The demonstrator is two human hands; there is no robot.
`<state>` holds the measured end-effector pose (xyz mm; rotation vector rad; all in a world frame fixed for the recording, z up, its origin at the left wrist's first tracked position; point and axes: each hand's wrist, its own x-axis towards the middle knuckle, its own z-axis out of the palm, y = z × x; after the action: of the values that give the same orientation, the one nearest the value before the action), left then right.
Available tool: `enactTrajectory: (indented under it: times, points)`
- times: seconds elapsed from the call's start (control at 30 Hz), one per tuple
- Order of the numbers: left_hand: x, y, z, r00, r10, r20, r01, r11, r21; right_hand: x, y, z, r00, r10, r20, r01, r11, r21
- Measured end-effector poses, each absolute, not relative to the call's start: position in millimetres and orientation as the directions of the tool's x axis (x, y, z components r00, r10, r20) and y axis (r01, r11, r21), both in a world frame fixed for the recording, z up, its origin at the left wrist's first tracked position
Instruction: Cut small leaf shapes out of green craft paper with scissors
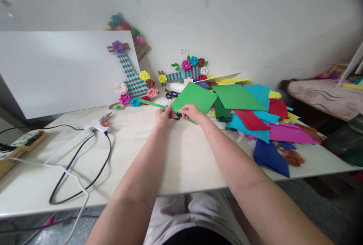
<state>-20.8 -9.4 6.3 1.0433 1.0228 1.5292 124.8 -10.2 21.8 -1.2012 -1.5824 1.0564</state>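
Over the middle of the table, my left hand [163, 115] pinches a narrow green paper strip [151, 103], whose long end sticks out to the left. Close by on the right, my right hand [191, 112] is closed, its fingertips together on the strip; part of the grip is hidden. Green also shows beneath the right hand, toward its lower right. Between the hands, a black scissor handle [177, 116] is partly visible. Just behind them lies a large green paper sheet [195, 96].
Coloured paper pieces [251, 120] are heaped at right. Two flower-decorated guitar shapes [132, 75] lean at the back, with dark-handled scissors [171, 94] nearby. A glue gun [98, 125] with looping cables and a power strip [24, 148] occupy the left. A whiteboard [65, 71] stands behind.
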Motion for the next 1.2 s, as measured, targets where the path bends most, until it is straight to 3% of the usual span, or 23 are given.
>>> enactTrajectory:
  times: [0.2,0.4,0.57,0.73,0.8,0.9,1.03,1.2]
  points:
    - [-20.2,-16.1,7.3,0.089,0.988,0.125,-0.226,-0.103,0.969,119.1,-9.7,21.6,-0.087,0.972,0.22,0.282,0.236,-0.93]
    - [-22.2,-15.8,6.8,-0.025,0.988,0.153,-0.244,-0.154,0.957,112.1,-10.2,21.2,-0.087,0.988,0.129,0.202,0.145,-0.969]
    - [-21.0,-17.8,6.7,0.061,0.983,0.173,-0.297,-0.148,0.943,107.9,-13.3,22.6,-0.023,0.986,0.166,0.227,0.167,-0.959]
    - [-22.5,-16.4,8.1,-0.067,0.983,0.174,-0.326,-0.186,0.927,103.9,-11.0,19.6,-0.03,0.982,0.184,0.287,0.185,-0.94]
    - [-25.1,-15.1,8.5,-0.143,0.977,0.16,-0.354,-0.201,0.913,105.2,-8.0,15.7,-0.006,0.967,0.253,0.436,0.231,-0.87]
    - [-28.7,-13.9,8.9,-0.209,0.966,0.151,-0.398,-0.225,0.889,107.6,-6.1,9.7,-0.051,0.903,0.426,0.756,0.314,-0.574]
    - [-30.1,-13.0,8.7,-0.197,0.97,0.144,-0.43,-0.218,0.876,102.2,-9.8,6.7,-0.157,0.902,0.401,0.93,0.272,-0.247]
    - [-29.5,-12.7,8.3,-0.195,0.972,0.13,-0.446,-0.206,0.871,89.3,-13.0,10.9,-0.153,0.937,0.313,0.966,0.209,-0.152]
